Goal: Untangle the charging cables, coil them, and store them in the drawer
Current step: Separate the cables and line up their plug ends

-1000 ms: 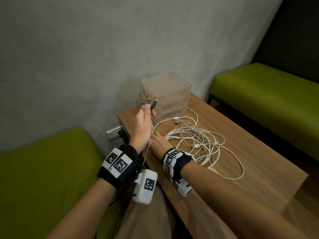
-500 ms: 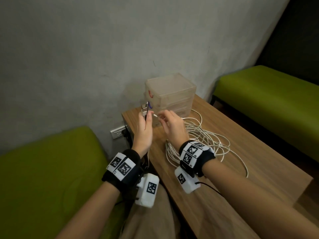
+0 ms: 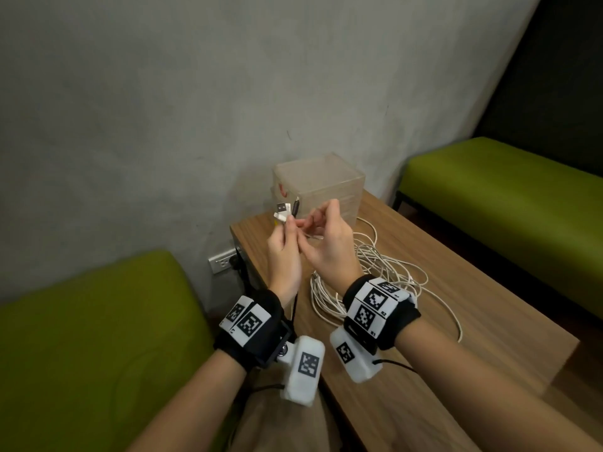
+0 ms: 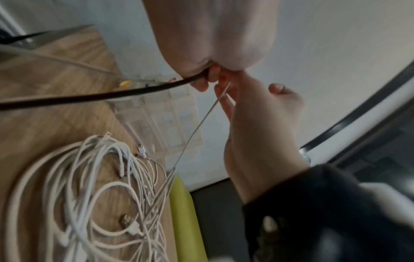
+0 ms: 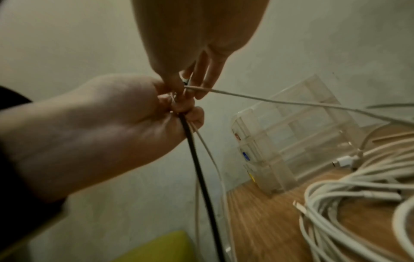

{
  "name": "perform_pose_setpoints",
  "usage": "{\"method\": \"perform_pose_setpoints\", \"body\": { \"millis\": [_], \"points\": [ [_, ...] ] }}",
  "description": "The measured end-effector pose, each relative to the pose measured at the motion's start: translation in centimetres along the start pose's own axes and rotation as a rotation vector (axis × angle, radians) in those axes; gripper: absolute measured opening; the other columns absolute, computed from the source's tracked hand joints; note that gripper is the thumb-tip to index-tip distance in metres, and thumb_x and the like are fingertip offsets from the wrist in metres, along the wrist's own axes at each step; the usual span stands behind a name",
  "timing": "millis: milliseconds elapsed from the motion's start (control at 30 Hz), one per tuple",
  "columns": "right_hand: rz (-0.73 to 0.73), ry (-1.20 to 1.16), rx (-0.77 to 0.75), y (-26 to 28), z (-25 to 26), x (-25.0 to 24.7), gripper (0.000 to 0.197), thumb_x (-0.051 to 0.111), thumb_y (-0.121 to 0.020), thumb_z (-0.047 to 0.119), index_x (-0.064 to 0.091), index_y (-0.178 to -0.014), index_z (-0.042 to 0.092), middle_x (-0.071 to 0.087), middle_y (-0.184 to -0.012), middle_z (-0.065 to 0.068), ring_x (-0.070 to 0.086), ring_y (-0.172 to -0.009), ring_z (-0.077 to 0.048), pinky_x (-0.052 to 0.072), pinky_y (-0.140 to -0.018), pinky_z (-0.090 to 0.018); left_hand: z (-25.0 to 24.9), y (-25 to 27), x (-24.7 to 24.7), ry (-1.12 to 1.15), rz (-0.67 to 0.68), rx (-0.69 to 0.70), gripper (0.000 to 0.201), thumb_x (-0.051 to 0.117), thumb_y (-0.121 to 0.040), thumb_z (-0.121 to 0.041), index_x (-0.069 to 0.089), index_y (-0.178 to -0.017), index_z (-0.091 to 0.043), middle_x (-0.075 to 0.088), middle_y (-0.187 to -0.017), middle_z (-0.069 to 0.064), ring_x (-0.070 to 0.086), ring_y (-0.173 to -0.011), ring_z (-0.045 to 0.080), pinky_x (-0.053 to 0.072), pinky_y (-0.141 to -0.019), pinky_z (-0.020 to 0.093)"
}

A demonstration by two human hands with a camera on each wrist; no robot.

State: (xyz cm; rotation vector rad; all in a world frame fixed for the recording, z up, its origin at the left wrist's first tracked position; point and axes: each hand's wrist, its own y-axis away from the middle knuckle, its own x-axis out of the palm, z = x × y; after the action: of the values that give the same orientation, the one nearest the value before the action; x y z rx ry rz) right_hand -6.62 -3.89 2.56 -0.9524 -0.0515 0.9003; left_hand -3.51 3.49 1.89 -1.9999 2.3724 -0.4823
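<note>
My left hand (image 3: 286,225) is raised above the wooden table (image 3: 456,308) and grips a bunch of cable ends (image 3: 286,211): white USB plugs and a black plug stick out above its fingers. A black cable (image 5: 197,163) and thin white ones hang down from it. My right hand (image 3: 314,223) is right beside it and pinches one thin white cable (image 5: 257,98) that runs down to the tangled pile of white cables (image 3: 375,269) on the table. The clear plastic drawer unit (image 3: 321,187) stands against the wall behind the hands, its drawers closed.
Green upholstered benches stand at the left (image 3: 91,337) and at the right (image 3: 509,203) of the table. A wall socket (image 3: 222,262) with a black plug in it sits low beside the table's left edge. The grey wall is close behind the drawer unit.
My right hand has lifted off the cable pile on the table and come up beside my left hand, where it now pinches a white cable. The left hand has stayed raised with the plugs.
</note>
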Motion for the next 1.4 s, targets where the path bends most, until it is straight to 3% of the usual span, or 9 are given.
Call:
{"method": "perform_pose_setpoints", "body": {
  "millis": [167,433,567,767,900,1033,1133,1233,1400],
  "points": [
    [0.16,0.132,0.1,2.3,-2.0,-1.2,0.015,0.062,-0.086,0.01,0.049,-0.095,0.006,0.054,-0.083,0.002,0.051,-0.068,-0.007,0.045,-0.065,-0.017,-1.9,-2.0,-0.7,0.032,-0.162,0.102,0.037,0.031,-0.097,-0.032,0.042,-0.063,-0.023,0.043,-0.057,-0.007,0.04,-0.054,0.012,0.033,-0.058,0.03],
    [0.416,0.274,0.13,2.9,-6.0,-5.1,0.02,0.044,-0.097,0.018,0.059,-0.087,0.008,0.055,-0.082,-0.001,0.047,-0.076,-0.008,0.034,-0.07,-0.012,-5.3,-3.4,-1.3,0.151,-0.139,0.153,0.039,0.024,-0.101,-0.027,0.032,-0.064,-0.017,0.028,-0.049,-0.011,0.025,-0.04,0.005,0.026,-0.041,0.018],
    [0.562,0.556,0.131,3.0,-6.1,-5.4,0.028,0.038,-0.099,0.028,0.059,-0.097,0.01,0.058,-0.091,-0.005,0.054,-0.082,-0.021,0.044,-0.071,-0.034,-4.4,-2.4,-1.2,-0.063,-0.075,0.223,0.037,0.026,-0.101,-0.026,0.038,-0.066,-0.022,0.04,-0.048,-0.014,0.034,-0.043,0.001,0.031,-0.049,0.023],
    [0.406,0.479,0.035,2.4,-5.0,-4.9,0.02,0.049,-0.094,0.02,0.065,-0.096,0.007,0.063,-0.089,-0.008,0.059,-0.078,-0.025,0.049,-0.068,-0.037,-1.8,-0.3,-0.7,-0.541,0.268,0.28,0.031,0.034,-0.099,-0.019,0.062,-0.092,-0.01,0.057,-0.078,-0.008,0.051,-0.066,-0.001,0.036,-0.06,0.008],
    [0.356,0.406,-0.045,2.1,-3.8,-4.6,0.015,0.052,-0.091,0.015,0.064,-0.096,0.008,0.064,-0.088,-0.006,0.06,-0.077,-0.02,0.047,-0.068,-0.027,0.7,1.0,0.3,-0.703,0.468,0.304,0.025,0.036,-0.099,-0.018,0.055,-0.09,-0.004,0.052,-0.083,0.004,0.052,-0.077,0.019,0.031,-0.067,0.018],
    [0.496,0.537,-0.061,2.2,-3.7,-5.3,0.036,0.032,-0.093,0.036,0.056,-0.083,0.012,0.062,-0.074,-0.003,0.058,-0.066,-0.021,0.046,-0.067,-0.034,0.4,0.0,-0.3,-0.774,0.369,0.378,0.028,0.036,-0.098,-0.016,0.055,-0.082,-0.004,0.046,-0.075,0.003,0.043,-0.067,0.015,0.033,-0.064,0.027],
    [0.671,0.824,-0.011,2.2,-5.3,-7.1,0.045,0.028,-0.092,0.044,0.063,-0.092,0.016,0.069,-0.088,-0.002,0.062,-0.086,-0.022,0.04,-0.091,-0.043,-1.7,-1.2,-1.2,-0.694,0.232,0.379,0.031,0.038,-0.097,-0.011,0.047,-0.067,-0.011,0.04,-0.058,-0.005,0.037,-0.051,0.011,0.034,-0.055,0.016],
    [0.784,0.996,0.115,2.9,-6.9,-8.3,0.037,0.039,-0.095,0.041,0.065,-0.106,0.018,0.065,-0.11,-0.002,0.053,-0.111,-0.024,0.022,-0.107,-0.057,-3.3,-2.1,-1.7,-0.634,0.094,0.421,0.041,0.039,-0.097,-0.01,0.034,-0.058,-0.023,0.033,-0.054,-0.01,0.031,-0.049,0.003,0.032,-0.049,0.009],
    [0.835,1.239,0.112,2.9,-7.1,-8.1,0.019,0.064,-0.085,0.029,0.068,-0.097,0.015,0.066,-0.104,-0.006,0.055,-0.111,-0.027,0.021,-0.097,-0.076,-2.9,-2.3,-1.9,-0.552,0.039,0.462,0.032,0.036,-0.097,-0.021,0.046,-0.068,-0.012,0.04,-0.054,-0.004,0.039,-0.049,0.013,0.03,-0.05,0.017]
  ]
}}
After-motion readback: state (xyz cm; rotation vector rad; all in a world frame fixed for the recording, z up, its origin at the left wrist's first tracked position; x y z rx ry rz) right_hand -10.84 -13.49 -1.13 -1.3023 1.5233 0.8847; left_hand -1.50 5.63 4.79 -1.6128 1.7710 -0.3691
